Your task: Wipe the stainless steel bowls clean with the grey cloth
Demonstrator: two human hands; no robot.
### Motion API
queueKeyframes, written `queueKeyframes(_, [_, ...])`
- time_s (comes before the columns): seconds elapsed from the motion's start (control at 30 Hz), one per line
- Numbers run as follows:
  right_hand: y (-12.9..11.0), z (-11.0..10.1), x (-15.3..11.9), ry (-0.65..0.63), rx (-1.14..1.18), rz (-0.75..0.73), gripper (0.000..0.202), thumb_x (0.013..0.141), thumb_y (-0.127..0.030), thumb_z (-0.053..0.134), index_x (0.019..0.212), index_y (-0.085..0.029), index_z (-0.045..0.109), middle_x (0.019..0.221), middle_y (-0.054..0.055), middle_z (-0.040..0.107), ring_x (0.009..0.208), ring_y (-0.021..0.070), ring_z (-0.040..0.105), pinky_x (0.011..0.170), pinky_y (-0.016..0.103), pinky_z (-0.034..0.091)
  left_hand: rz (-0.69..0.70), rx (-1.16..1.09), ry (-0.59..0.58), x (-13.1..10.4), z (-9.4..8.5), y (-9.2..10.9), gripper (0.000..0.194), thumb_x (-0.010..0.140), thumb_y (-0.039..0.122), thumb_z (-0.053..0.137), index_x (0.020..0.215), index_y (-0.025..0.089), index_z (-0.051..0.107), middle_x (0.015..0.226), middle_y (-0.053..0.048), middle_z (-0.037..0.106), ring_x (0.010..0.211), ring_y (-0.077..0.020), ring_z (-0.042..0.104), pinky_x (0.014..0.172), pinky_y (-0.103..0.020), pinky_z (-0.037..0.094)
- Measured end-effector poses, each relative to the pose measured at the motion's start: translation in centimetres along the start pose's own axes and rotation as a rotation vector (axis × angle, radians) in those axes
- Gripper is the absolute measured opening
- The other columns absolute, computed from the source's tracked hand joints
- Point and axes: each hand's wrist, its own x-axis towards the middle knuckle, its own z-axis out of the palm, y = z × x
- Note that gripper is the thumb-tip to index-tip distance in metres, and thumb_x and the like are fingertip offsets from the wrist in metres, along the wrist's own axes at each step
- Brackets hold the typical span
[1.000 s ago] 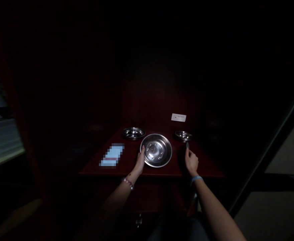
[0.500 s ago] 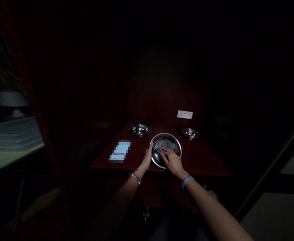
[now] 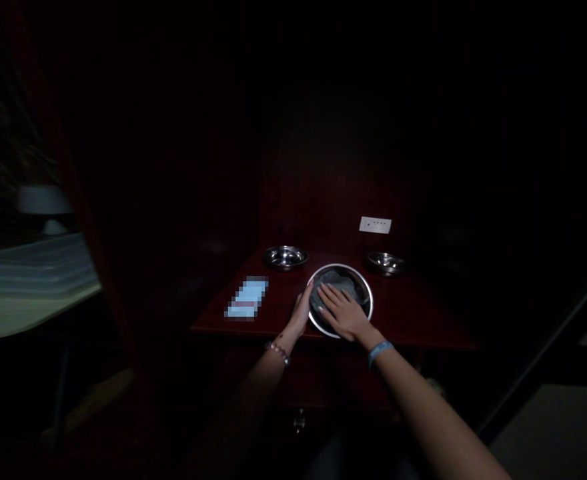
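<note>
A round stainless steel bowl [image 3: 371, 308] is tilted toward me near the front edge of the dark red desk. At its left rim, my left hand [image 3: 301, 311] grips it, with the fingers partly hidden behind the bowl. Inside lies a thin greyish cloth [image 3: 334, 277], spread over the bottom. My right hand [image 3: 346, 316] rests flat on this cloth, fingers stretched out and a little apart. Its palm side is hidden.
Two more steel bowls stand farther back, one at the left [image 3: 286, 258] and one at the right [image 3: 385, 264]. A blurred-out bright phone-like rectangle [image 3: 247, 298] lies left on the desk [image 3: 283, 321]. A socket plate [image 3: 375, 225] is on the back wall.
My right hand has flattened and its fingers have reached farther left over the cloth, which looks more spread out. The whole view has shifted slightly. My left hand keeps its grip on the rim.
</note>
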Motion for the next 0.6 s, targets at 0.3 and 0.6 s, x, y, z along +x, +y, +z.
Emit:
queueKeyframes(0.3, [1.9, -0.7, -0.9, -0.019, -0.111, 0.293, 0.063, 0.107, -0.044, 0.025, 0.160, -0.012, 0.034, 0.164, 0.011, 0.039, 0.154, 0.0279, 0.033, 0.128, 0.046, 0.016, -0.003, 0.084, -0.022, -1.2, 0.6, 1.2, 0.048, 0.095, 0.051, 0.056, 0.115, 0.013, 0.077, 0.120, -0.015, 0.077, 0.114, -0.0293, 0.071, 0.105, -0.040, 0.052])
queueKeyframes(0.6, [-1.9, -3.4, -1.7, -0.349, -0.148, 0.460, 0.070, 0.106, -0.052, 0.020, 0.142, -0.009, 0.062, 0.155, 0.020, 0.049, 0.149, 0.0343, 0.041, 0.121, 0.053, 0.028, 0.067, 0.119, -0.007, -0.2, 0.1, 0.1, 0.049, 0.094, 0.053, 0.057, 0.115, 0.013, 0.076, 0.124, -0.015, 0.075, 0.118, -0.0287, 0.069, 0.106, -0.037, 0.050])
